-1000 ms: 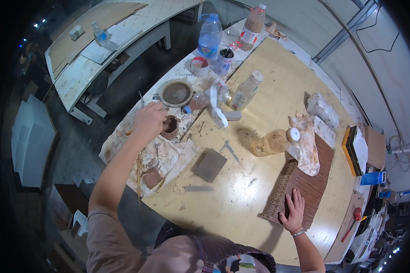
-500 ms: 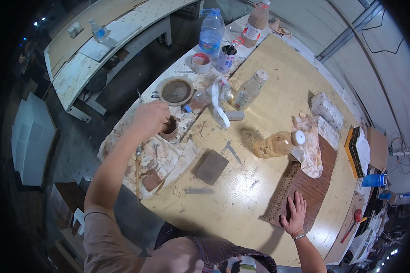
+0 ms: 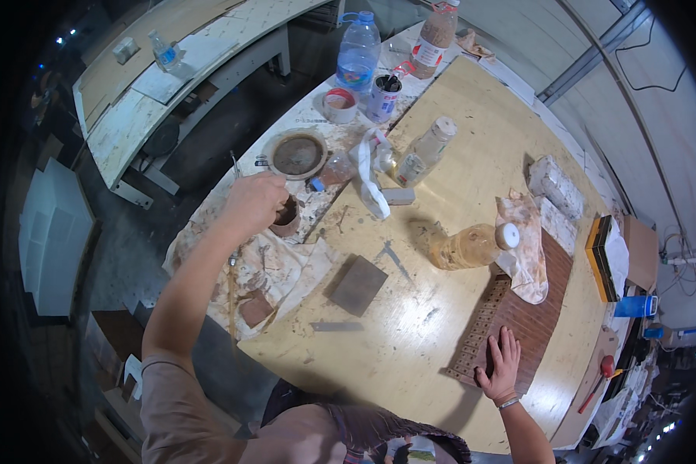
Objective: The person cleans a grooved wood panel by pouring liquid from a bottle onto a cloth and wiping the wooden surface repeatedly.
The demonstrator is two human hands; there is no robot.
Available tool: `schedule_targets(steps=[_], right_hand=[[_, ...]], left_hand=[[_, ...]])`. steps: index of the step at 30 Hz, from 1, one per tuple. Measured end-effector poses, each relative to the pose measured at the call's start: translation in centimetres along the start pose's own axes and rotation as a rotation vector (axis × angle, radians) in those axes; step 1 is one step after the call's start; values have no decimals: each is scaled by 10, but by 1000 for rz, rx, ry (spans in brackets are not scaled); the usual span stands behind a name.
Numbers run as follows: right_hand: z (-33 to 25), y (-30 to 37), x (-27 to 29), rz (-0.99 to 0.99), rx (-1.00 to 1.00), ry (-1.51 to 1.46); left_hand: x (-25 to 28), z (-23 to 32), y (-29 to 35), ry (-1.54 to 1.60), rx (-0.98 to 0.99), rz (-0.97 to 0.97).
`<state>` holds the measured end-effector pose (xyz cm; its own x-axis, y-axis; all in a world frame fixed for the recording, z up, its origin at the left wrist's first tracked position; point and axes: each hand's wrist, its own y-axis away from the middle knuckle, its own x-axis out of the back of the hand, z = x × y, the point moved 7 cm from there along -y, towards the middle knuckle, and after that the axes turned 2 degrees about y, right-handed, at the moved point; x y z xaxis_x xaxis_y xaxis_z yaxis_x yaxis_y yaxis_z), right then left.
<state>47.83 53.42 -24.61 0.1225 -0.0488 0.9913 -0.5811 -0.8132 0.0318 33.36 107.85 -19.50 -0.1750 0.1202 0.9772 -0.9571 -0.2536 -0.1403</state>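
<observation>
My left hand (image 3: pixel 257 203) is at the rim of a small brown cup (image 3: pixel 287 220), its fingers curled together at the cup's edge. Whatever they pinch is hidden. Under the cup lies a stained cloth (image 3: pixel 282 271), with a small reddish-brown square piece (image 3: pixel 256 308) on it. My right hand (image 3: pixel 501 362) rests flat, fingers spread, on a dark brown ribbed wooden panel (image 3: pixel 539 332). A row of small square holes or studs runs along the panel's left edge. A stained white cloth (image 3: pixel 524 255) covers part of its far end.
A bottle of yellowish liquid (image 3: pixel 464 247) lies near the panel. Beyond stand a glass bottle (image 3: pixel 425 152), a round bowl (image 3: pixel 298 155), a can (image 3: pixel 383 99) and a large blue-capped bottle (image 3: pixel 358 54). A dark square block (image 3: pixel 359 285) and metal strip (image 3: pixel 338 327) lie on the table (image 3: pixel 394 356).
My left hand has shifted very slightly at the cup. My right hand stays in place on the panel.
</observation>
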Motion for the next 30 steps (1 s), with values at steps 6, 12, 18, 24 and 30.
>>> schedule_targets(steps=[6,12,18,24,30], right_hand=[[1,2,-1,-2,0,16],[-3,-1,2,-7,5,6],[-3,2,6,2,-16,-10],[1,0,11,49,-13,-31],[4,0,13,64,-15,-27]], left_hand=[[14,1,-1,-18,13,-44],[12,-11,9,-11,122,-16],[34,3,8,36,249,178],[17,111,-7,458,18,160],[-33,224,-6,671,-177,-60]])
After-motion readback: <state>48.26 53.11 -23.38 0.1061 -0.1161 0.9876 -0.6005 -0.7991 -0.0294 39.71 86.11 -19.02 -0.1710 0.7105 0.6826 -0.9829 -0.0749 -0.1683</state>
